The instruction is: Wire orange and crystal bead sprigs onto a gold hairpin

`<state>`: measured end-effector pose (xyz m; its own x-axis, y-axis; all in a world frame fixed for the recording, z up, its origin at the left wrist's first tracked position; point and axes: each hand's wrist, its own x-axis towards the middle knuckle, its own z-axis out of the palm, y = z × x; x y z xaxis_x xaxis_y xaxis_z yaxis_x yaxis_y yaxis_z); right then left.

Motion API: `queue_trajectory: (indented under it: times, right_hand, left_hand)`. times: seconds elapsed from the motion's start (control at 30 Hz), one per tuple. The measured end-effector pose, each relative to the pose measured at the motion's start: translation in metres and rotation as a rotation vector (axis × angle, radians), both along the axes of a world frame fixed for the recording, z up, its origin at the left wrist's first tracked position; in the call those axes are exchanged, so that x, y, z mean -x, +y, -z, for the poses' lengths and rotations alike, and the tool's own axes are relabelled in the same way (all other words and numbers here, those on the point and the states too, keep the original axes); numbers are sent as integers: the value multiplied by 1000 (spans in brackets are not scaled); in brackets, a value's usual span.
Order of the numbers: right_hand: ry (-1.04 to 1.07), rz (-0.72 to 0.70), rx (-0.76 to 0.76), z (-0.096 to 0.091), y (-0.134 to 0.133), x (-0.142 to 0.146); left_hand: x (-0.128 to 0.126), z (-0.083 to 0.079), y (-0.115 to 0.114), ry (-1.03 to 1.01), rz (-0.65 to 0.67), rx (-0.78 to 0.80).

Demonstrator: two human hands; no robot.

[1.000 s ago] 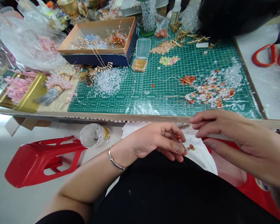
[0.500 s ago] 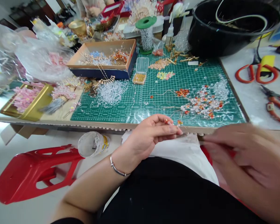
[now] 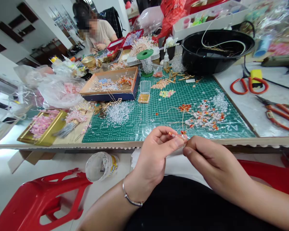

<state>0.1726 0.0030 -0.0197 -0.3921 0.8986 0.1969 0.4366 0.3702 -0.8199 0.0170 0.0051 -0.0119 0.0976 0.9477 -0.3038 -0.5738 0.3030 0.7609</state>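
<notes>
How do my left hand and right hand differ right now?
Your left hand has a silver bracelet at the wrist; your right hand shows none. Orange and clear beads show in the left hand's fingers; none shows in the right hand's pinch. Both are bare.

A red plastic stool [image 3: 21, 207] stands on a glossy pale floor [image 3: 4, 171] near a wood-edged desk [image 3: 274, 141], dark rectangular panels [image 3: 10, 32] on a grey wall [image 3: 4, 9].

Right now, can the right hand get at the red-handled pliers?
Probably yes: the pliers lie uncovered on the pale worktop to its right, and nothing seems to block the way. The right hand is pinched close beside the left hand, though, so it would likely have to break off first.
</notes>
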Motion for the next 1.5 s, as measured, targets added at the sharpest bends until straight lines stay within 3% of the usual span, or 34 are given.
queue_trajectory:
  times: [0.17, 0.27, 0.43, 0.5, 0.6, 0.67, 0.73, 0.83, 0.9, 1.03, 1.33, 1.43, 1.5]
  right_hand:
    - [-149, -224, 42, 16, -10, -7]
    - [-215, -299, 52, 13, -9, -23]
    - [-172, -75, 15, -9, 3, -41]
    - [-133, -98, 153, -13, 7, -40]
    - [-1, -240, 450, -13, 10, -32]
    - [63, -292, 555, -10, 11, -23]
    - [16, -277, 439, -6, 10, -14]
    - [-190, -222, -63, 5, 5, -4]
    - [-302, -220, -291, 14, 3, -1]
    - [-441, -265, -406, 25, 0, -1]
    - [-442, -392, -414, 24, -5, -8]
    - [-332, -426, -185, 25, -9, -26]
    - [-272, -408, 10, 26, -9, -42]
  left_hand:
    - [7, -5, 0, -4, -96, -68]
    - [10, -6, 1, 32, -118, -99]
    - [5, -4, 0, 58, -135, -166]
    - [3, -3, -1, 77, -150, -187]
    - [1, -2, -2, 103, -160, -201]
    - [1, 0, -3, 106, -146, -200]
    - [0, 0, -3, 97, -130, -187]
    - [-1, 0, -3, 72, -124, -142]
    - [-2, 0, -3, 55, -121, -119]
    - [-5, -1, -4, 35, -95, -87]
    - [-3, -1, 2, 22, -87, -100]
    - [8, -1, 6, 90, -68, -116]
    - [17, -1, 6, 166, 18, -94]
